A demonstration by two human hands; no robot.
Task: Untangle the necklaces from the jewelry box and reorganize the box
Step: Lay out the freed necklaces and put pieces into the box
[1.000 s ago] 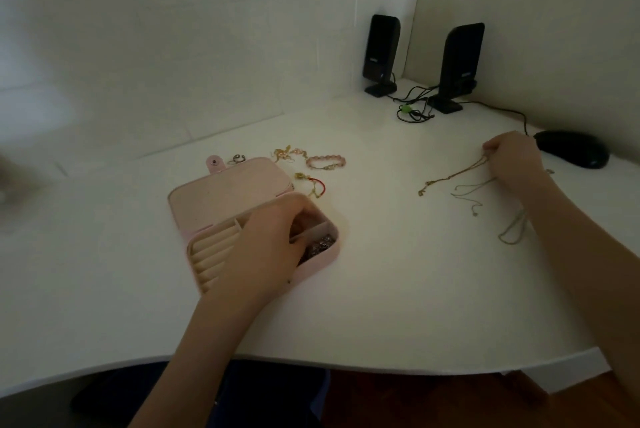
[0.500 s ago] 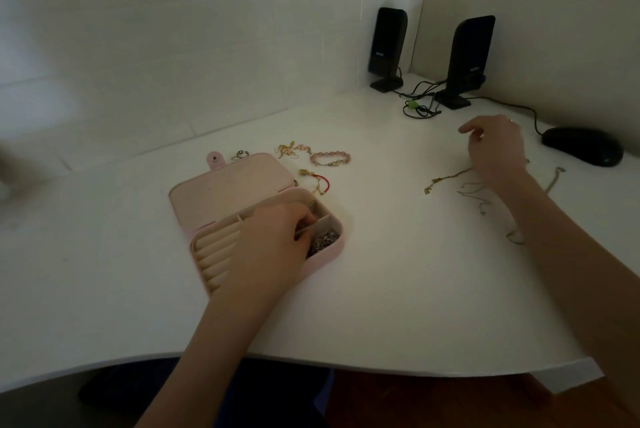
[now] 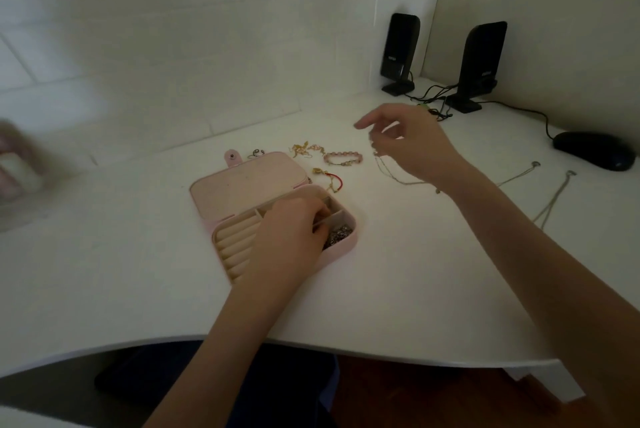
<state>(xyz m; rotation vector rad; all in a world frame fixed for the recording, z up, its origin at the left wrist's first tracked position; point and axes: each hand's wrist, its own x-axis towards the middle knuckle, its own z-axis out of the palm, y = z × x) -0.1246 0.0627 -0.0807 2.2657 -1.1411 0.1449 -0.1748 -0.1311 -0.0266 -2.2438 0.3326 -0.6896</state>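
The pink jewelry box (image 3: 242,185) lies open at the middle of the white desk, lid flat behind it. My left hand (image 3: 291,237) rests on its tray, fingers curled into the compartments at the divider; what they touch is hidden. A dark silvery tangle (image 3: 341,235) fills the tray's right corner. My right hand (image 3: 415,147) hovers behind and right of the box and pinches a thin necklace chain (image 3: 388,173), which trails down to the desk. Two silver necklaces (image 3: 550,202) lie stretched out farther right.
Behind the box lie a pink bead bracelet (image 3: 343,158), gold earrings (image 3: 306,148), a red cord bracelet (image 3: 332,180) and a small silver piece (image 3: 256,153). Two black speakers (image 3: 400,53) with cables stand in the corner. A black mouse (image 3: 592,154) sits far right.
My right hand has moved left from beside the mouse toward the box, lifting one thin chain and leaving two necklaces on the desk. My left hand has stayed on the box.
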